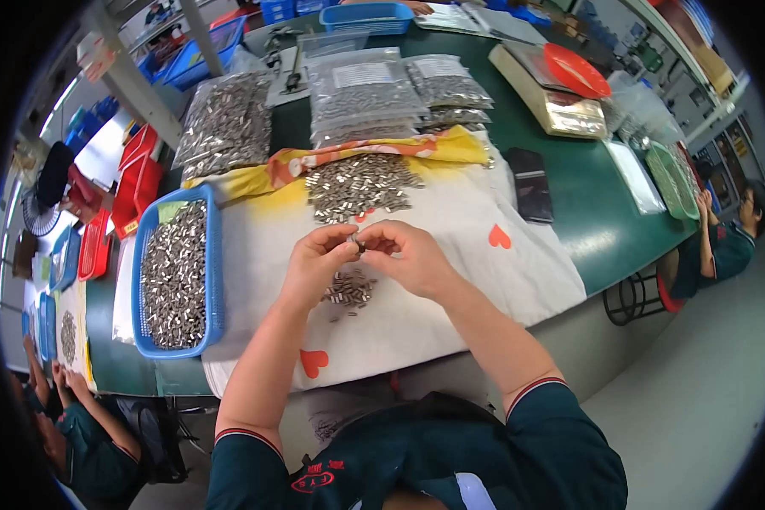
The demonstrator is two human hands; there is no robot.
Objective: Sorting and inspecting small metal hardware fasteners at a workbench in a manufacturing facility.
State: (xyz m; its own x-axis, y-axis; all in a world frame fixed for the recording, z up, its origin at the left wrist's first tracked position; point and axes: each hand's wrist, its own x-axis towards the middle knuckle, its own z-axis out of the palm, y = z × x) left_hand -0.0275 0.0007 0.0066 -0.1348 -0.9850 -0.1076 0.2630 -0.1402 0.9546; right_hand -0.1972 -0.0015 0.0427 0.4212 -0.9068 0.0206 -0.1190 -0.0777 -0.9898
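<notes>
Both my hands meet over the middle of a white cloth (pixel 535 280) printed with red hearts. My left hand (pixel 319 255) and my right hand (pixel 412 255) pinch a small metal piece (pixel 358 244) between their fingertips; its exact shape is mostly hidden by the fingers. Just below them lies a small pile of short metal pieces (pixel 353 290), a few of them scattered nearer me. Beyond my hands a larger heap of similar metal pieces (pixel 357 187) rests against a rolled yellow and orange cloth edge (pixel 382 150). At the left a blue plastic basket (pixel 216 280) is filled with such pieces.
Clear bags of metal parts (pixel 361 98) stand at the back of the green table (pixel 608 246). To the right lie a dark phone-like object (pixel 531 184), a box with a red plate (pixel 576 71) and a green basket (pixel 665 183). Other people (pixel 714 246) sit at both sides.
</notes>
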